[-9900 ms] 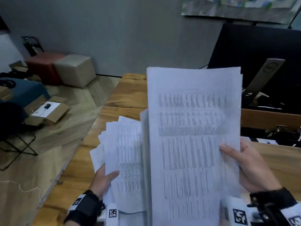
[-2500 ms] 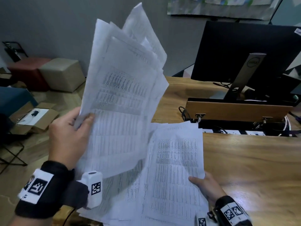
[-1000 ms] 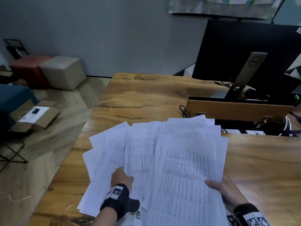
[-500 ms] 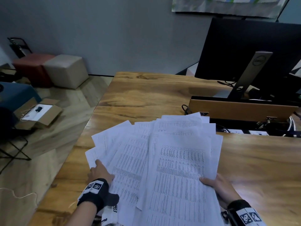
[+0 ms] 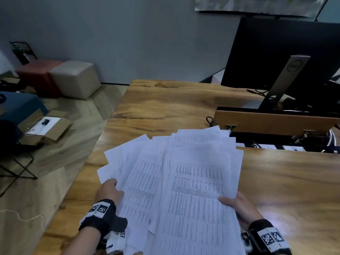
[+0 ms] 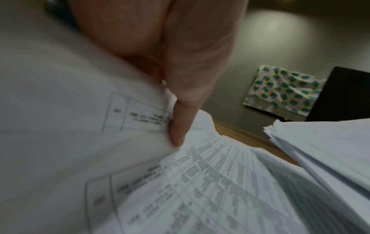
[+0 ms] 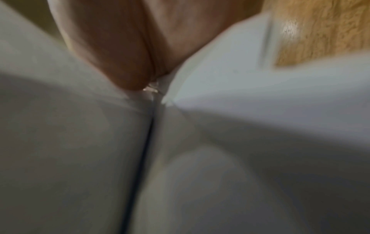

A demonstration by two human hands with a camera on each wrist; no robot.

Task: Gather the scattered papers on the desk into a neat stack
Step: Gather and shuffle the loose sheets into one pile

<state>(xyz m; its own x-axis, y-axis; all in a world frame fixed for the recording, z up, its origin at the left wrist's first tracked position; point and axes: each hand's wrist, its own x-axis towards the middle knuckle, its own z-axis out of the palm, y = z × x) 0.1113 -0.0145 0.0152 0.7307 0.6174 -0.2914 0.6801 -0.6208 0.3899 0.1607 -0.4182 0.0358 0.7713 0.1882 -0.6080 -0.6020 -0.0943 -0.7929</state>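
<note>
Several white printed papers (image 5: 184, 181) lie fanned out in a loose pile on the wooden desk (image 5: 165, 107), near its front edge. My left hand (image 5: 110, 190) sits at the fan's left edge, its fingers curled round the outer sheets. In the left wrist view a finger (image 6: 186, 95) is tucked between the papers (image 6: 220, 182). My right hand (image 5: 237, 203) grips the pile's right edge with the thumb on top. The right wrist view is blurred, showing the hand (image 7: 124, 47) against white papers (image 7: 240, 110).
A black monitor (image 5: 285, 52) on a silver stand rises at the back right. In front of it stands a wooden flap (image 5: 272, 122) over a cable trough. The desk's left edge drops to the floor, where a cardboard box (image 5: 44, 129) and two cube stools (image 5: 75, 78) sit.
The bunch my left hand held up came down onto the pile. That hand then slid from the middle of the fan to its left edge. The right hand kept its hold.
</note>
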